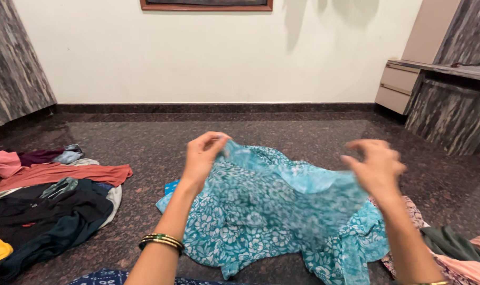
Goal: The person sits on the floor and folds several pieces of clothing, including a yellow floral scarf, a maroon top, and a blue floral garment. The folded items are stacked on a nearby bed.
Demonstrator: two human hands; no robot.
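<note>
A teal garment with a white flower print (250, 211) is spread on the dark stone floor in front of me. My left hand (202, 155) pinches its upper edge near the middle and lifts it. My right hand (375, 164) grips the same raised edge further right, and the cloth hangs stretched and blurred between the two hands. Bangles (162, 241) sit on my left wrist.
A heap of clothes (44, 206) in black, rust, pink and yellow lies on the floor at the left. More clothes (456, 253) are piled at the lower right. A stone-faced counter with drawers (435, 95) stands at the back right, against a white wall.
</note>
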